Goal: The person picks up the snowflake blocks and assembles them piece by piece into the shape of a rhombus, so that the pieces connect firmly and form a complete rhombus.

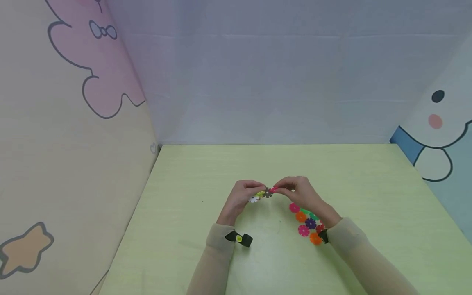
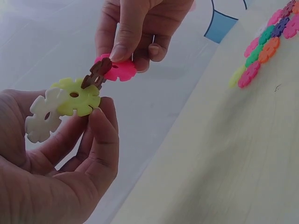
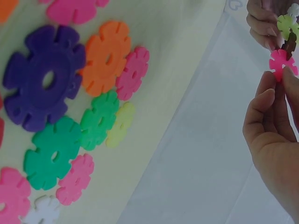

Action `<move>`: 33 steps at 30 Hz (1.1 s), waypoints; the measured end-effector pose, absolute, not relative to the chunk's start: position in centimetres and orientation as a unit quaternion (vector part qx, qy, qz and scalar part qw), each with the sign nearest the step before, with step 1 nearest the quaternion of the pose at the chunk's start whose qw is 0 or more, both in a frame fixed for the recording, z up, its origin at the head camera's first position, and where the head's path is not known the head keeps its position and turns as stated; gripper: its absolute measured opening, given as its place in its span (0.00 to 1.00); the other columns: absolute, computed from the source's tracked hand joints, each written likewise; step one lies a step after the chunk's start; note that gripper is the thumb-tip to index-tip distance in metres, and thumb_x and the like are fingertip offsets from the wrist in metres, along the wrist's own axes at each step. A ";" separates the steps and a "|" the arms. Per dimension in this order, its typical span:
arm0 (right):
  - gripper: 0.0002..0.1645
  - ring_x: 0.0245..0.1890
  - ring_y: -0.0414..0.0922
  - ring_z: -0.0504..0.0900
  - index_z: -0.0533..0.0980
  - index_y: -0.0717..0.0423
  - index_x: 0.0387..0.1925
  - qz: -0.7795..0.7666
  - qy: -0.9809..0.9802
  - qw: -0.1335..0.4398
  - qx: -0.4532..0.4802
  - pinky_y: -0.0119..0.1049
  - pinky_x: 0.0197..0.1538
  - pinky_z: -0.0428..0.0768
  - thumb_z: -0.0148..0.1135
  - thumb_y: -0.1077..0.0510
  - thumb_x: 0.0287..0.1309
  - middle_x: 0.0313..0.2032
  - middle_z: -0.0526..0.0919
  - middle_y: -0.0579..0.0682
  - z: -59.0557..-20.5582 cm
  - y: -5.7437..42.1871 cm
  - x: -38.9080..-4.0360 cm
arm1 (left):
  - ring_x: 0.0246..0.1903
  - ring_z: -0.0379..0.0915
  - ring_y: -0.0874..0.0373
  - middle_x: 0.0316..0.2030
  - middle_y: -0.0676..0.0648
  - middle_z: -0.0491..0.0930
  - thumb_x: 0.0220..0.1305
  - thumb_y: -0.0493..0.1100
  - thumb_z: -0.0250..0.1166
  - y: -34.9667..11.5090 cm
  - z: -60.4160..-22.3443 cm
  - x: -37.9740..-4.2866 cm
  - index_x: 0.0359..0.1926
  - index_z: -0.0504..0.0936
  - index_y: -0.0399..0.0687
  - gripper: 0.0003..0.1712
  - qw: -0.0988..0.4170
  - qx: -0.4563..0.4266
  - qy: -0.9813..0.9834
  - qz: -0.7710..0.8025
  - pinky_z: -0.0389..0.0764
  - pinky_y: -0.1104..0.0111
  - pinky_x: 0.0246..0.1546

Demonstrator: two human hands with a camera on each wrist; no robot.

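A short chain of notched plastic flower discs is held up between both hands above the table. In the left wrist view it runs from a white disc (image 2: pixel 46 115) through a yellow disc (image 2: pixel 80 97) and a brown disc (image 2: pixel 96 73) to a pink disc (image 2: pixel 120 70). My left hand (image 1: pixel 240 199) pinches the yellow disc between thumb and fingers. The pink disc at the other end is pinched by my right hand (image 1: pixel 300 192). The brown disc stands at an angle between the yellow and pink ones, its slots meeting theirs.
Beneath my right forearm lies a group of loose flower discs, among them a purple disc (image 3: pixel 44 78), an orange disc (image 3: pixel 106 57) and a green disc (image 3: pixel 53 154). The pale table (image 1: pixel 177 229) meets a plain wall (image 1: pixel 265 82) at the back.
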State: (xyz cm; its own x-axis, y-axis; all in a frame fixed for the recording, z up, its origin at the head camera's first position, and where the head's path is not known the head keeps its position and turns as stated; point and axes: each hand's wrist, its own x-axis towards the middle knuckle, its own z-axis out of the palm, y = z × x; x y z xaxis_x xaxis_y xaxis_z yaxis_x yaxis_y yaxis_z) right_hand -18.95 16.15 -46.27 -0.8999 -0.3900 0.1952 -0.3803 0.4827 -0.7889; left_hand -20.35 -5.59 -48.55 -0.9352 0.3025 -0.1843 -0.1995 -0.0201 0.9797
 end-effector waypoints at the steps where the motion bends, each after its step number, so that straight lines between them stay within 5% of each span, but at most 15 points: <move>1: 0.06 0.34 0.49 0.84 0.84 0.53 0.37 -0.457 0.861 0.005 -0.224 0.32 0.38 0.80 0.68 0.62 0.55 0.34 0.84 0.41 -46.3 16.1 -19.0 | 0.33 0.76 0.54 0.36 0.44 0.84 0.57 0.42 0.70 -5.6 -48.6 -20.4 0.36 0.87 0.40 0.09 0.173 0.041 0.677 0.714 0.75 0.68 0.31; 14: 0.10 0.36 0.40 0.83 0.83 0.57 0.43 -0.440 0.871 0.011 -0.221 0.33 0.41 0.80 0.66 0.62 0.58 0.37 0.85 0.45 -46.1 15.8 -19.0 | 0.39 0.74 0.54 0.35 0.48 0.84 0.56 0.54 0.70 -5.5 -48.5 -20.3 0.35 0.88 0.48 0.15 0.187 0.068 0.711 0.674 0.70 0.60 0.42; 21: 0.10 0.37 0.40 0.83 0.83 0.57 0.43 -0.441 0.870 0.023 -0.220 0.34 0.41 0.80 0.66 0.62 0.58 0.38 0.84 0.45 -45.9 15.6 -19.0 | 0.33 0.77 0.54 0.34 0.43 0.84 0.57 0.45 0.71 -5.6 -48.7 -20.1 0.35 0.88 0.46 0.08 0.196 0.092 0.697 0.684 0.75 0.63 0.38; 33: 0.12 0.35 0.39 0.84 0.83 0.58 0.43 -0.450 0.867 0.030 -0.211 0.34 0.40 0.80 0.67 0.60 0.57 0.38 0.85 0.46 -46.0 15.5 -19.0 | 0.27 0.73 0.59 0.40 0.29 0.80 0.56 0.46 0.72 -5.7 -48.4 -20.0 0.35 0.88 0.45 0.10 0.216 0.093 0.689 0.686 0.71 0.71 0.27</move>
